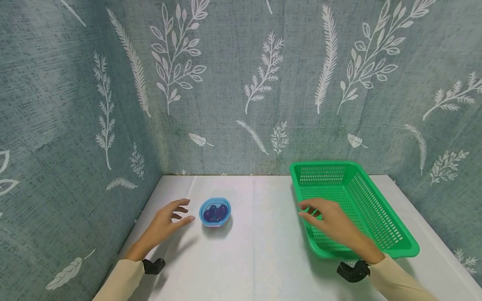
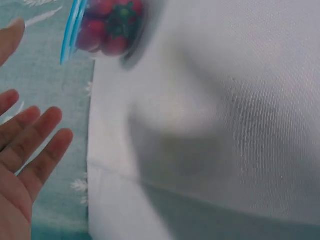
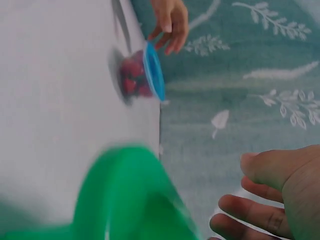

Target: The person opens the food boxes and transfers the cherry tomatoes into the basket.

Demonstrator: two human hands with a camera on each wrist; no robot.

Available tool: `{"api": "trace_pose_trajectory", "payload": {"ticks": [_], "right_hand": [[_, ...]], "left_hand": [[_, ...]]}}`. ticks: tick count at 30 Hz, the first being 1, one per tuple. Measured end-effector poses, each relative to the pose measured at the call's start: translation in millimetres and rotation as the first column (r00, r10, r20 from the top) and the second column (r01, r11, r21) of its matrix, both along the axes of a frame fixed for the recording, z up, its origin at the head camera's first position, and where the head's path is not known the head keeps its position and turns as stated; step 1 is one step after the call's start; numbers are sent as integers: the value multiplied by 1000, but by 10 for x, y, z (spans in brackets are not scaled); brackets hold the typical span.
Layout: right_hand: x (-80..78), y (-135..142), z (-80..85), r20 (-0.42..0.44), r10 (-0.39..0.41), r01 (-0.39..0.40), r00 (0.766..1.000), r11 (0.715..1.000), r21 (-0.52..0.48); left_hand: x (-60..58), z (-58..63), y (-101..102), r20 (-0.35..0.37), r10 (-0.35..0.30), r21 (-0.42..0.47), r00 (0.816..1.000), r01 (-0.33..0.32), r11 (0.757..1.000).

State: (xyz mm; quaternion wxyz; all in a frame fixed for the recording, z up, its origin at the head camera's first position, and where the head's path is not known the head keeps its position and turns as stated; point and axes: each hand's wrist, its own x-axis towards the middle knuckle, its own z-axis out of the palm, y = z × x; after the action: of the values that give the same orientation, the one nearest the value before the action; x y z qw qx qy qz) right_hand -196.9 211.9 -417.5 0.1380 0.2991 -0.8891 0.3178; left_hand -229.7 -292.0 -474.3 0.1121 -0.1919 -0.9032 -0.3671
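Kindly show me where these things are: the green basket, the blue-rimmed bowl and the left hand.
Green basket (image 1: 373,209), head view: inside of its right wall.
Blue-rimmed bowl (image 3: 155,72), right wrist view: its blue rim.
Left hand (image 1: 165,223), head view: back of the hand.

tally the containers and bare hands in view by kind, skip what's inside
Green rectangular perforated plastic basket: 1
Small clear plastic tub with blue rim: 1
Bare hands, the left hand and the right hand: 2
Total: 4
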Motion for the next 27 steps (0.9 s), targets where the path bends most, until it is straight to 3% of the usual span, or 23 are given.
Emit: {"api": "trace_pose_trajectory", "payload": {"ticks": [10, 17, 27], "right_hand": [[-55, -410, -79, 34, 113, -112, 993, 992, -52], [-76, -709, -120, 60, 159, -156, 986, 987, -48], [-112, -1160, -222, 107, 198, -193, 974, 980, -55]], "left_hand": [[-80, -122, 27, 145, -46, 108, 988, 30, 994], [-128, -158, 67, 221, -78, 129, 972, 50, 990], [-191, -229, 127, 254, -130, 173, 958, 87, 981]]}}
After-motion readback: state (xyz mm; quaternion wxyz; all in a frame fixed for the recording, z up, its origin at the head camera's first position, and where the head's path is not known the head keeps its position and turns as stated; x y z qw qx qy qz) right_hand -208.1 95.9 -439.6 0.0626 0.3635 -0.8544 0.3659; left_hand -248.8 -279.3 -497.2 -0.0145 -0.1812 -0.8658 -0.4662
